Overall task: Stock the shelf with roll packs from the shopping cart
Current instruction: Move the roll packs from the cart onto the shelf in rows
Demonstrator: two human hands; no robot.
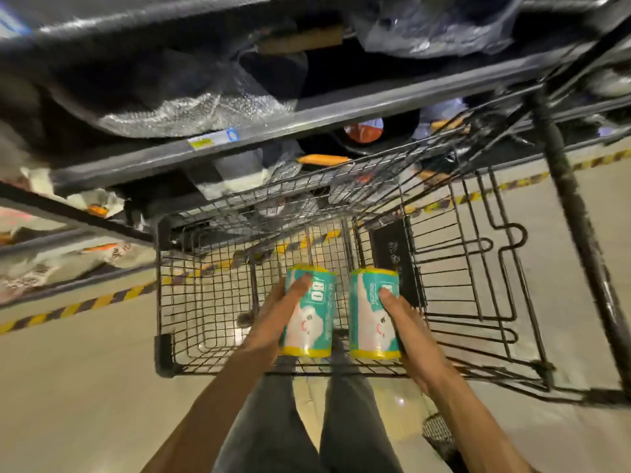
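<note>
Two teal roll packs with yellow ends and a white cartoon cloud hang over the black wire shopping cart (211, 302). My left hand (276, 319) grips the left roll pack (312, 319) from its left side, thumb across the front. My right hand (409, 329) holds the right roll pack (370, 319) from its right side, thumb on the label. Both packs stand upright side by side, a small gap between them. The cart basket below them looks bare, the floor showing through the wire.
Grey metal shelves (239, 138) rise beyond the cart, holding bagged and wrapped goods. A black flat box (392, 254) leans in the cart's folded child seat at the right. Yellow-black tape (68, 308) marks the floor along the shelf base. My legs stand behind the cart.
</note>
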